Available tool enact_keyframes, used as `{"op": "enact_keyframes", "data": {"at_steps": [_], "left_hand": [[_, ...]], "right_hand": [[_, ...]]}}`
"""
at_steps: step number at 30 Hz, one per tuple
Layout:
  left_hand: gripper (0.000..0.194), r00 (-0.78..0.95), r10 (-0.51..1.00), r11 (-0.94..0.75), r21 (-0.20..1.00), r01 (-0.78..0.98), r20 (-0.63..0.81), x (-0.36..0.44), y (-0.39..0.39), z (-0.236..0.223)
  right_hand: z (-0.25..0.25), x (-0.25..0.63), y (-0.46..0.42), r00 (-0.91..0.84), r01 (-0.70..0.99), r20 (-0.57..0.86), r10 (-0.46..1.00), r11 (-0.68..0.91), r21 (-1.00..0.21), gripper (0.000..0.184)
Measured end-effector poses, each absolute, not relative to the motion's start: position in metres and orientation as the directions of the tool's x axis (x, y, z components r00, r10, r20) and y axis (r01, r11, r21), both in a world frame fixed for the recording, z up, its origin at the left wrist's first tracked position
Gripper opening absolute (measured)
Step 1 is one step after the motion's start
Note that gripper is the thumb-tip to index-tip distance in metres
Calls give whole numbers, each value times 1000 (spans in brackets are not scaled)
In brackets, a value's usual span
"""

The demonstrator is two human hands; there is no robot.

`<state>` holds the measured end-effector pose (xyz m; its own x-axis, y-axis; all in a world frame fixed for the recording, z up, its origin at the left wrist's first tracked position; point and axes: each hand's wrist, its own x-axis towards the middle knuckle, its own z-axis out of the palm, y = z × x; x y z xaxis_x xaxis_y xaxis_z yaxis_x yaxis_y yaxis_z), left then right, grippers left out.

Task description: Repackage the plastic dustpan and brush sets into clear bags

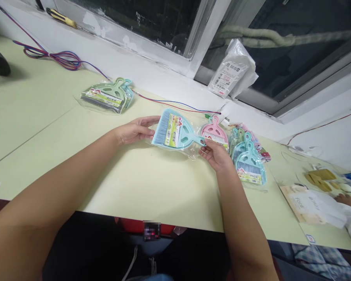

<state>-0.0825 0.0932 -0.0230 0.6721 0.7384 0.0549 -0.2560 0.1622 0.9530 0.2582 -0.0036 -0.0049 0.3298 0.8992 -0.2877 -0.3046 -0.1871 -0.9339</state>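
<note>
Between my hands is a light-blue dustpan and brush set (183,132) in clear plastic wrap, held sideways above the table. My left hand (139,129) grips its wide bristle end, thumb on the near side. The fingers of my right hand (215,153) are closed on the handle end. Just behind the right hand lies a pink dustpan set (214,130). Several blue and green sets (249,162) are heaped to its right. Farther left, green and blue sets (107,95) lie stacked in wrap by the wall.
A bundle of red and blue wire (64,59) runs along the wall side of the table (152,183). On the sill are a yellow screwdriver (61,18) and a plastic-wrapped white package (232,70). At right, another person's hand (349,201) rests near a paper packet (302,205).
</note>
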Motion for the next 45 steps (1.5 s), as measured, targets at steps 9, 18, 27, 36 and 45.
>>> {"op": "enact_keyframes", "data": {"at_steps": [9,18,27,36,45], "left_hand": [[69,586,810,112,977,-182,16,-100,101,-16],[61,558,825,173,979,-103,-87,-103,108,-25],[51,581,803,55,987,152,-134,-97,110,-26],[43,490,857,-8,946,324,-161,-111,111,-16],[36,84,990,-131,966,223,114,-102,124,-30]], "right_hand": [[-9,269,0,364,-254,-265,893,-179,-951,4],[-11,268,3,400,-223,-266,877,-189,-956,3],[-16,266,5,375,-173,-290,881,-240,-955,7],[-17,266,5,345,-142,-308,887,-275,-951,7],[-19,269,4,281,-137,-296,913,-267,-954,7]]}}
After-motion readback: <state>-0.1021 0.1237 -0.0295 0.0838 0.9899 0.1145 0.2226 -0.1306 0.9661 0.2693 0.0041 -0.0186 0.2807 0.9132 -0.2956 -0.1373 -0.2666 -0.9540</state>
